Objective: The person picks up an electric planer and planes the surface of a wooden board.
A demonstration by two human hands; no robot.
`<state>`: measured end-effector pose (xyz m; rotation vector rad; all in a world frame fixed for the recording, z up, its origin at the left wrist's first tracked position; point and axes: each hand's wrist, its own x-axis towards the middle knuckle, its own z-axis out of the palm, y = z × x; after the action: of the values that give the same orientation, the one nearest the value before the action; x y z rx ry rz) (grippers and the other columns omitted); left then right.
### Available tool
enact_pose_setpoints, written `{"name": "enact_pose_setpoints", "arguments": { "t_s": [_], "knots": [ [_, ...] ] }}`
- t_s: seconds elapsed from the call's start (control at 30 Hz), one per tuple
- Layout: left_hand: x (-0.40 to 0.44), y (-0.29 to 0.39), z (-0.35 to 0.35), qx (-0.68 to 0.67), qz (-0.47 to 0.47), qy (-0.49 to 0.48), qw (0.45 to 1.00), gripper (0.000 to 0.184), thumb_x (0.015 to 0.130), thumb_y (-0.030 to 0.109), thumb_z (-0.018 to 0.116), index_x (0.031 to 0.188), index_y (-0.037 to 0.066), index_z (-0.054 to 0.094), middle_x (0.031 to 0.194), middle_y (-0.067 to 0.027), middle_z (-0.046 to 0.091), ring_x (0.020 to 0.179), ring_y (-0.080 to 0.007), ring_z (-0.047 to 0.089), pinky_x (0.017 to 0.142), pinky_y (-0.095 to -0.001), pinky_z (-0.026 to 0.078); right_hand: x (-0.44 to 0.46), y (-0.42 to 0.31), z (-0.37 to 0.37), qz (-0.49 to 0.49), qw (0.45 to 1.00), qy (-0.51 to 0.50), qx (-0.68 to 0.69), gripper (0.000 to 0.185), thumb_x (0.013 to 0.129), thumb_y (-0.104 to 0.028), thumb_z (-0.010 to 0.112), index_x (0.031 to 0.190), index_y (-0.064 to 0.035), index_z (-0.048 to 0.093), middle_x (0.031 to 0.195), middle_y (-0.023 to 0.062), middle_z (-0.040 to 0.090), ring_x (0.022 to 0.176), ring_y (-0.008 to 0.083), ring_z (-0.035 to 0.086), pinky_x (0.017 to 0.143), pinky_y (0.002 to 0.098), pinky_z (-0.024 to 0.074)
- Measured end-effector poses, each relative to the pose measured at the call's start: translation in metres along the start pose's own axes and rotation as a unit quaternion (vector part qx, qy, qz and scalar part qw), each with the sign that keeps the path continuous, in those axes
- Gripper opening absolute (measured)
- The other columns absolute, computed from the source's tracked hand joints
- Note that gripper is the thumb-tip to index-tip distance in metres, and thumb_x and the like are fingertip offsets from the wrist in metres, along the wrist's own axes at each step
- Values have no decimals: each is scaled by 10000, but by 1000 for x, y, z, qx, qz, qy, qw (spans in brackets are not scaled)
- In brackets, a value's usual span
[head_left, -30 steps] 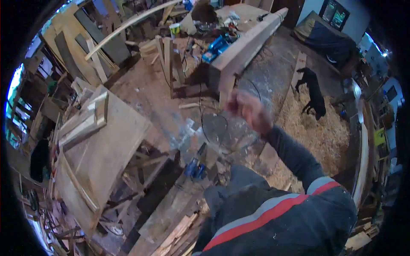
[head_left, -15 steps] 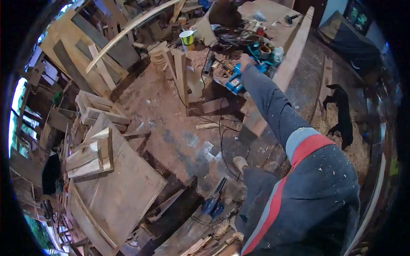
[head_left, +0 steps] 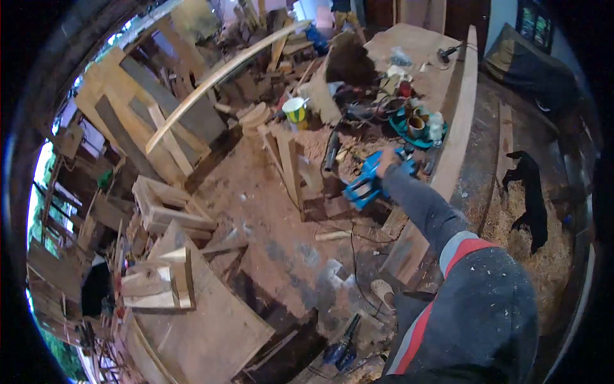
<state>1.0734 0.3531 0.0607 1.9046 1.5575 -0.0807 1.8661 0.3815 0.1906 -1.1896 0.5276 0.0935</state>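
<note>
My right hand (head_left: 387, 161) reaches out at the end of a dark sleeve and is closed on the top of a blue power planer (head_left: 363, 189). The planer sits at the near edge of a shaving-strewn work surface. A dark cylindrical tool (head_left: 332, 150) lies just left of it. Beyond my hand is a teal tray (head_left: 400, 125) holding a brown cup (head_left: 416, 126) and other small items. A long pale plank (head_left: 459, 128) runs along the right side. My left hand is out of view.
A blue-and-black power tool (head_left: 340, 351) lies low in the view, near my sandalled foot (head_left: 383, 294). Cords cross the dusty floor (head_left: 275, 237). Wooden frames (head_left: 173, 208) and a large board (head_left: 204, 320) occupy the left. A yellow-green cup (head_left: 295, 111) stands by the shavings.
The view has tilted, so the scene sits lower and slightly right. My right hand has drawn slightly nearer with the blue planer, which shows more fully.
</note>
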Motion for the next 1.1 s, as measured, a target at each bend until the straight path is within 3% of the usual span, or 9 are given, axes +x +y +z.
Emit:
{"name": "enact_pose_setpoints", "arguments": {
  "t_s": [0.1, 0.13, 0.2, 0.4, 0.5, 0.63, 0.87, 1.03, 1.1],
  "knots": [
    [-7, -3, -2, 2, 41, 25, 999, 836, 846, 438, 713, 1438, -6, 324, 1383, -246, 417, 1253, -402, 425, 1039, -529, 343, -58, 0, 18, -95, 951, -115, -271, 323, 883, -361, 504, 809, -60, 593, 712, 127, 588, 625, 274, 540, 586, 446, 465],
    [-11, -7, -4, 5, 57, 40, 998, 848, 844, 439, 715, 1446, -7, 318, 1393, -249, 412, 1264, -405, 421, 1049, -532, 341, -86, -2, 22, -50, 964, -148, -216, 335, 882, -361, 485, 779, -60, 590, 678, 134, 581, 601, 283, 537, 568, 455, 465],
    [-21, -14, -11, -8, 95, 81, 992, 872, 841, 441, 720, 1463, -8, 305, 1413, -255, 402, 1286, -412, 412, 1067, -538, 335, -194, -47, 29, 221, 952, -167, 133, 265, 857, -278, 526, 702, -64, 545, 627, 129, 540, 577, 292, 527, 569, 458, 467],
    [-44, 25, -88, -134, 258, 303, 908, 981, 811, 445, 756, 1513, -13, 245, 1478, -267, 353, 1344, -424, 390, 1115, -535, 326, -476, -128, -53, 247, 878, -402, 74, 208, 816, -163, 603, 672, -96, 468, 575, 63, 463, 484, 200, 460, 461, 355, 427],
    [-68, 91, -150, -296, 385, 221, 846, 1132, 744, 440, 830, 1532, -23, 161, 1522, -260, 277, 1354, -408, 386, 1116, -482, 339, -580, -147, -133, 290, 832, -463, 96, 158, 824, -131, 605, 733, -86, 483, 563, 43, 455, 461, 166, 449, 442, 328, 424],
    [-125, 85, -159, -303, 539, 55, 784, 969, 761, 413, 801, 1455, 10, 258, 1403, -232, 362, 1249, -385, 446, 1036, -477, 377, -694, -165, -252, 169, 838, -518, -6, 88, 851, -83, 589, 914, -44, 542, 565, 28, 456, 451, 134, 456, 423, 297, 422],
    [-171, -113, -62, -37, 631, -380, 675, 689, 791, 366, 750, 1321, 66, 428, 1194, -184, 510, 1066, -344, 551, 895, -467, 445, -792, -136, -459, 139, 902, -389, -123, 207, 830, -124, 651, 998, -20, 590, 594, 41, 529, 462, 137, 493, 419, 299, 421],
    [-113, -213, -52, 189, 611, -496, 587, 498, 812, 333, 714, 1225, 107, 550, 1045, -150, 616, 935, -315, 626, 795, -460, 494, -844, -62, -623, -2, 938, -181, -296, 263, 781, -204, 692, 951, -16, 620, 674, 89, 613, 512, 138, 551, 470, 330, 443],
    [-86, -220, -52, 246, 613, -492, 567, 427, 821, 319, 699, 1187, 123, 598, 985, -136, 659, 883, -303, 656, 754, -457, 513, -862, -16, -700, -117, 903, -80, -406, 299, 747, -236, 699, 939, -15, 635, 685, 94, 628, 510, 128, 559, 491, 337, 449]
  ]
}}
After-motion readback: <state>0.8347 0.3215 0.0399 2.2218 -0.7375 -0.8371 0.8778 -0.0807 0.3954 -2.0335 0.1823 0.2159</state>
